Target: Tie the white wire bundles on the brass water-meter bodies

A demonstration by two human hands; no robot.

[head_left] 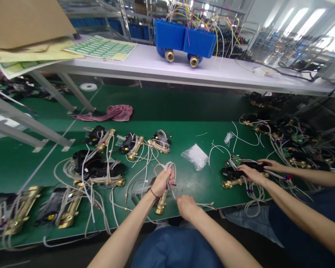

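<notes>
My left hand (162, 181) is closed around a looped bundle of pale grey cable (171, 167), just above a brass valve body (161, 204) with black parts beside it. To the right, my right hand (187, 207) is curled with the fingers pressed together on the same cable. Cable ends (208, 205) stick out past its far side, near the bench's front edge. My right fingertips are partly hidden. A clear plastic bag of small white pieces (195, 157) lies beyond both hands.
Several brass-and-black units with cables (106, 169) lie at the left. On the right, a co-worker's hands (251, 173) rest on another unit (232, 182). A shelf (145, 67) crosses above, bearing blue boxes (185, 37). A pink cloth (120, 112) and white ties (229, 137) lie farther back.
</notes>
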